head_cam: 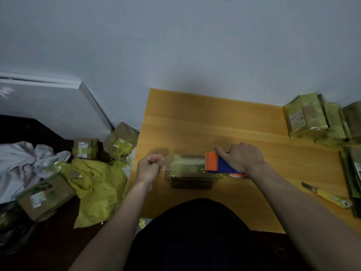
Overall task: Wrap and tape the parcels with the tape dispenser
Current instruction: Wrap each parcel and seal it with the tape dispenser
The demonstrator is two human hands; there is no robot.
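A small cardboard parcel (188, 169) wrapped in yellowish clear tape lies on the wooden table (214, 122) in front of me. My right hand (242, 158) grips the orange and blue tape dispenser (218, 163), which sits at the parcel's right end. A strip of clear tape (175, 160) stretches from the dispenser leftward over the parcel. My left hand (149, 168) is just left of the parcel, its fingers curled and pinching the free end of that tape. The picture is blurred by motion.
Taped parcels (312, 120) are stacked at the table's far right. A yellow utility knife (328, 195) lies near the right front edge. On the floor to the left lie several cardboard boxes (45, 196), a yellow cloth (97, 188) and white cloth (23, 159).
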